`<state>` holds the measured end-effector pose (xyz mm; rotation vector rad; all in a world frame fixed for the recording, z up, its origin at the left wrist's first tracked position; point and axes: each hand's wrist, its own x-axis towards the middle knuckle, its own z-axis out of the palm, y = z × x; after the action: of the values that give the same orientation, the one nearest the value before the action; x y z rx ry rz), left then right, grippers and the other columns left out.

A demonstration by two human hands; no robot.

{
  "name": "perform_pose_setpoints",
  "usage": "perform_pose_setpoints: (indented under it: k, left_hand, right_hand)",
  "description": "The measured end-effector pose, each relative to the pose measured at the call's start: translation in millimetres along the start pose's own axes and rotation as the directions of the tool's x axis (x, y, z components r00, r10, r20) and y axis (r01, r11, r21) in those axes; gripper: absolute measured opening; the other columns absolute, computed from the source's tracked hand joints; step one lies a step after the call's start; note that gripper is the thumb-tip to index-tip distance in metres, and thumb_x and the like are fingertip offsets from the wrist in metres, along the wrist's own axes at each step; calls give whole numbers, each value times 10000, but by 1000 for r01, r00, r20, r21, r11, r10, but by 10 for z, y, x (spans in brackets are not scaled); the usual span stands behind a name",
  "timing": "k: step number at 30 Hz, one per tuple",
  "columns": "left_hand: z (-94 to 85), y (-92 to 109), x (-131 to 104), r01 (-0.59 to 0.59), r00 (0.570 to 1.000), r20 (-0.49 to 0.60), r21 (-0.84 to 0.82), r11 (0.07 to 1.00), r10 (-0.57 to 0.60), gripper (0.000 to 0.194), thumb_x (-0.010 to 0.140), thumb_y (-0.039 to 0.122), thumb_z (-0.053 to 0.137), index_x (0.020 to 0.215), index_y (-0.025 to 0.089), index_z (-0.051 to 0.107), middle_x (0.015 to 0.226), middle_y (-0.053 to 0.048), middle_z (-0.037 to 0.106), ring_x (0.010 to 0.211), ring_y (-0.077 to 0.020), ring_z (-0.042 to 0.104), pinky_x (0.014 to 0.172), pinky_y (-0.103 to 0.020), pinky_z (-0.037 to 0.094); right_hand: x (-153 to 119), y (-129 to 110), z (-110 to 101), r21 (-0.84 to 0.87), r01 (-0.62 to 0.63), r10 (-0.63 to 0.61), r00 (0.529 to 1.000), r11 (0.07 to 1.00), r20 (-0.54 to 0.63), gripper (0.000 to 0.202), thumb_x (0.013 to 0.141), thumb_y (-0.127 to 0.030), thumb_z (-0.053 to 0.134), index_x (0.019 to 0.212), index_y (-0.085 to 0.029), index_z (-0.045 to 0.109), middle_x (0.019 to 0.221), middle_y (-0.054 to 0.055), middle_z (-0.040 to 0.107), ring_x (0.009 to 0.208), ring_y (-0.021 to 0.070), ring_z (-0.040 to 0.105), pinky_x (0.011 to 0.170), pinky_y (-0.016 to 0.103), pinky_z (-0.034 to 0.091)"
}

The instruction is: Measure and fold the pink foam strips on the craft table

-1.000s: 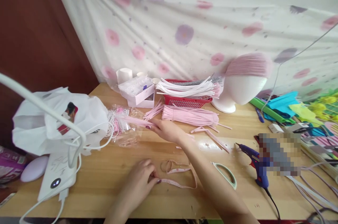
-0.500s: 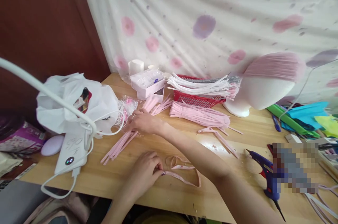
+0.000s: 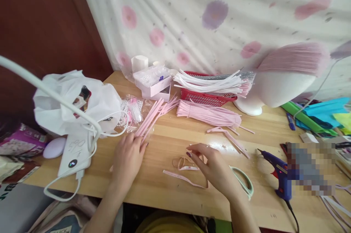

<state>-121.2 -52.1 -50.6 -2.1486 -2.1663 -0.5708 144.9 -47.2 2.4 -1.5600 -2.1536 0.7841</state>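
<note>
My left hand (image 3: 128,158) is closed over the lower part of a small bunch of pink pipe cleaners (image 3: 149,119), which point up and to the right. My right hand (image 3: 210,161) hovers over the table with thumb and fingers apart, holding nothing. Just left of it lies a loosely curled pink measuring tape (image 3: 183,178). Green-handled scissors (image 3: 248,185) lie partly hidden beneath my right wrist. Behind sits a thick bundle of pink pipe cleaners (image 3: 208,114), with a few loose bent ones (image 3: 233,141) in front.
A red basket (image 3: 205,98) holds white pipe cleaners. Bagged beads (image 3: 133,112), a small white box (image 3: 152,83) and a plastic bag (image 3: 63,94) with a power bank (image 3: 74,154) are left. A foam head (image 3: 282,86) and glue gun (image 3: 279,174) are right.
My left hand has left the measuring tape and moved up onto the pink pipe cleaners. My right hand has withdrawn from them to the right and opened, uncovering the scissors. The view has shifted slightly.
</note>
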Motion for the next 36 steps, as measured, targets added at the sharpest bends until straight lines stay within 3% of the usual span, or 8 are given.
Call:
perform_pose_setpoints:
  k: [7,10,13,16,18,23,28,36]
  left_hand:
    - [-56,52,-1,78,997,-17,144,986,-76,286,958,181,375,912,115,649,858,-168,653,868,-366,617,776,-461,474]
    - [-196,198,-58,39,992,-120,47,998,-33,231,979,190,384,1007,129,605,834,-131,668,815,-327,640,726,-416,477]
    - [-329,513,-131,-280,958,-112,-148,949,265,142,983,171,435,954,201,571,807,-56,665,743,-250,636,693,-356,478]
    - [-404,809,-147,-467,876,-80,-384,796,476,201,976,68,398,979,204,545,845,-33,668,803,-199,641,729,-309,494]
    - [-420,886,-125,-501,853,-126,-467,728,506,176,979,72,436,992,202,554,854,-20,671,810,-173,631,743,-284,491]
    - [-341,611,-148,-333,943,-148,-455,826,299,98,941,129,569,1018,177,608,952,-51,685,942,-184,631,871,-304,474]
    - [-61,280,-378,-105,980,87,-537,837,179,75,939,256,592,942,217,656,890,-19,690,839,-180,654,768,-291,497]
    - [124,376,-395,9,948,270,-559,829,172,187,856,341,624,711,225,648,807,-35,662,826,-237,630,784,-387,480]
  right_hand:
    - [-399,212,-129,-43,5,-15,973,999,-232,163,984,-226,531,1002,-205,692,885,50,752,812,226,711,711,335,539]
    - [-402,27,-214,-216,210,-292,820,954,-493,173,972,-137,540,1096,-180,654,996,99,726,954,232,686,834,361,538]
    - [-323,-202,-206,-399,355,-518,727,846,-451,313,941,-177,638,1250,-163,590,1269,171,652,1272,318,547,1089,521,402]
    - [-239,-281,-143,-384,450,-548,812,807,-202,299,983,-153,568,1283,-151,578,1132,119,721,1148,283,627,1170,591,262]
    - [-229,-224,-130,-294,454,-497,864,841,-88,242,1008,-85,459,1172,-134,631,881,60,730,890,217,679,1087,506,405]
    - [-414,33,-258,-164,225,-243,965,960,-102,219,1030,-202,463,939,-167,660,845,68,648,787,212,639,672,308,506]
    - [-680,139,-269,-63,10,-19,990,998,-141,218,1041,-247,419,920,-205,595,755,23,626,652,176,622,590,279,445]
    - [-821,9,-192,77,-206,207,978,976,1,170,1033,-236,302,1038,-229,472,844,46,698,731,201,682,590,279,483]
